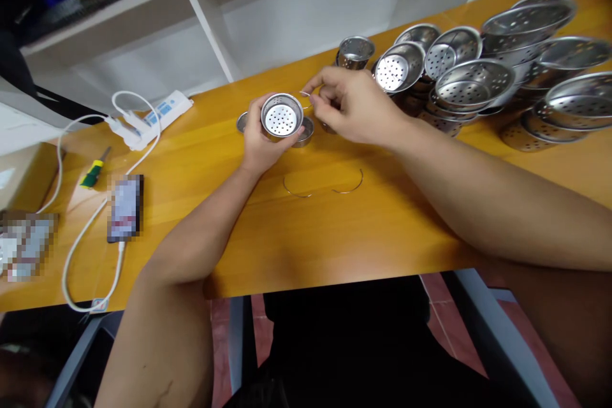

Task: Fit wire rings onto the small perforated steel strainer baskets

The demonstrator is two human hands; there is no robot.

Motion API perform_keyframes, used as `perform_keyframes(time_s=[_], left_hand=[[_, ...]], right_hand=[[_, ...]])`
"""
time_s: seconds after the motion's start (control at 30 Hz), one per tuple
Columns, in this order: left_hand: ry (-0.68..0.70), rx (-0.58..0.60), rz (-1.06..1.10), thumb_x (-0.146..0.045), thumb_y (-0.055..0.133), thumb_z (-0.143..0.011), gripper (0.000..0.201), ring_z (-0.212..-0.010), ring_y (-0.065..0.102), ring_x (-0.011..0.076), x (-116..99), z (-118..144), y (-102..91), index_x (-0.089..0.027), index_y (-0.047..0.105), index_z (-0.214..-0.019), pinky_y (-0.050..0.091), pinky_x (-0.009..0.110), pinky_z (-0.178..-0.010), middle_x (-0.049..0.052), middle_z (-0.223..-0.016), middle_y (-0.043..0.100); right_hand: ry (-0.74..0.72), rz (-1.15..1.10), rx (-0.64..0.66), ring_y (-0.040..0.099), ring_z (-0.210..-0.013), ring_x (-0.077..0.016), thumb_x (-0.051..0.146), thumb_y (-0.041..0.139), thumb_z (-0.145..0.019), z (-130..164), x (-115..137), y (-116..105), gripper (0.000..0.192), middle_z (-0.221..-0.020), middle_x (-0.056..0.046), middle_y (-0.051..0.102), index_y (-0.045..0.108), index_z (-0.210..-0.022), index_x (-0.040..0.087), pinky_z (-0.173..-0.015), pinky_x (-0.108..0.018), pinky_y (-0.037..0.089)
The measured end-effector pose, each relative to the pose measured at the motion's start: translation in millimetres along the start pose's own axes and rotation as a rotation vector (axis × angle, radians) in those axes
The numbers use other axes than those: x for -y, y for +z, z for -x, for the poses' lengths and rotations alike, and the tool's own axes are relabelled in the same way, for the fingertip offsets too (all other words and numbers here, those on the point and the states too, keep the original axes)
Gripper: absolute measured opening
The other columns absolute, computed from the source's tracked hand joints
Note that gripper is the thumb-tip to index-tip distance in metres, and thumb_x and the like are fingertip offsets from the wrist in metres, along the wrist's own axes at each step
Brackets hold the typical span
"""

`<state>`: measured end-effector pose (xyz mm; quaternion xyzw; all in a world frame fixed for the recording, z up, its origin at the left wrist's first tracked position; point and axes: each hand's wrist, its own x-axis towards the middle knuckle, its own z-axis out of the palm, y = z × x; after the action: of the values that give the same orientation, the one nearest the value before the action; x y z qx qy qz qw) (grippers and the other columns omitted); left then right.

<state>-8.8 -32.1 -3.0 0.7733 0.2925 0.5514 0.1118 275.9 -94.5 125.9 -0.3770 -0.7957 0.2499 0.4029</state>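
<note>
Gripping a perforated cup (282,116) w/ fingers & thumb round its side, the L hand (258,143) keeps its open mouth facing the viewer, so the holed base shows inside. Cup's at about mid-table, toward the far side. R hand (351,105), just right of it, has thumb & index pinched on a thin wire (305,93); the wire's tip points left, toward the cup rim. Can't tell if they touch.

Two more small cups sit by the L hand: a left cup (242,122) beside the fingers, partly hidden, & a right cup (306,132) behind the thumb. Near side of the hands, on the wooden table (268,248), lie a left curved wire (291,192) & a right curved wire (352,189), apart, w/ bare wood btwn.

Far right: lots of shiny perforated cup stacks (473,86), some tilted, partly behind the R forearm. A lone-looking far cup (356,51) stands left of them, past the R hand.

Left side: white power strip (174,104) w/ plugs in, green/yellow screwdriver (92,173) near it, then a phone (126,207) on a white cable, screen pixelated. Cardboard box (29,172) at far L edge; pale shelving (210,25) behind the table.
</note>
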Motion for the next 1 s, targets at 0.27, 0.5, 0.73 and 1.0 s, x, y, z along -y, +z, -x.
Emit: perform_keyframes(time_s=[0.27,0.5,0.73,1.0], left_hand=[[0.006,0.049,0.035,-0.082,0.1,-0.101,0.101,-0.155,0.077,0.0363,-5.3,3.8,5.3,-0.039,0.046,-0.175,0.059,0.06,-0.143,0.009,-0.158,0.07],[-0.064,0.096,0.038,-0.081,0.105,-0.096,0.107,-0.158,0.078,0.0392,-24.1,2.7,11.8,-0.038,0.047,-0.174,0.061,0.062,-0.144,0.009,-0.157,0.073],[-0.208,0.097,0.06,-0.086,0.109,-0.087,0.11,-0.164,0.075,0.0428,-44.8,-1.2,10.3,-0.039,0.052,-0.169,0.061,0.064,-0.144,0.01,-0.159,0.073],[-0.213,0.098,0.067,-0.096,0.105,-0.084,0.114,-0.157,0.079,0.0404,-40.5,-0.1,10.6,-0.037,0.053,-0.166,0.062,0.062,-0.141,0.011,-0.154,0.075]], right_hand=[[-0.035,0.089,-0.036,0.068,-0.076,-0.026,0.051,0.085,-0.118,3.3,-4.3,16.4,0.023,-0.082,-0.002,0.075,0.087,-0.12,0.028,-0.079,-0.045,0.057],[0.027,0.141,-0.059,0.071,-0.078,-0.0294,0.045,0.086,-0.116,4.0,1.2,18.7,0.015,-0.082,-0.004,0.076,0.087,-0.115,0.03,-0.085,-0.049,0.061],[0.025,0.118,-0.104,0.072,-0.081,-0.033,0.056,0.085,-0.116,5.3,0.0,23.4,0.024,-0.078,-0.004,0.072,0.085,-0.117,0.032,-0.082,-0.05,0.062],[0.026,0.113,-0.101,0.069,-0.077,-0.0313,0.053,0.084,-0.115,5.5,0.8,26.8,0.024,-0.077,-0.004,0.072,0.087,-0.12,0.029,-0.084,-0.05,0.062]])
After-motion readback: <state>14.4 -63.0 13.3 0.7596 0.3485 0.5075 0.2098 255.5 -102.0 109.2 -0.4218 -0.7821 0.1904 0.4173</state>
